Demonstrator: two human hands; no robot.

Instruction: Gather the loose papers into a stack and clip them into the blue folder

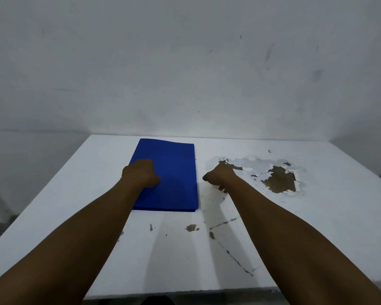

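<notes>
A: Where was the blue folder (169,172) at that moment?

B: It lay closed and flat on the white table (317,227), at about twelve o'clock from the person and a touch toward eleven. Its long sides ran away from the person, and its far edge sat near the table's far edge by the wall (185,62).

A: And the hands?

B: The left hand (141,173) rested on the folder's cover, toward its nine o'clock side, fingers curled under into a loose fist. It gripped nothing that I could see. The right hand (219,176) was on the bare table just beside the folder's three o'clock edge, apart from it. Its fingers were curled down against the surface too; whether it held anything beneath I could not tell.

A: Any loose papers showing?

B: I could not make out any separate sheets. At two o'clock from the right hand there was a patch of peeled paint (277,179), brown underneath with pale flakes around it. Smaller chips and a thin scratch (235,258) ran toward five o'clock, nearer the person.

A: The arms?

B: Both forearms were bare, reaching forward from the near edge.
</notes>
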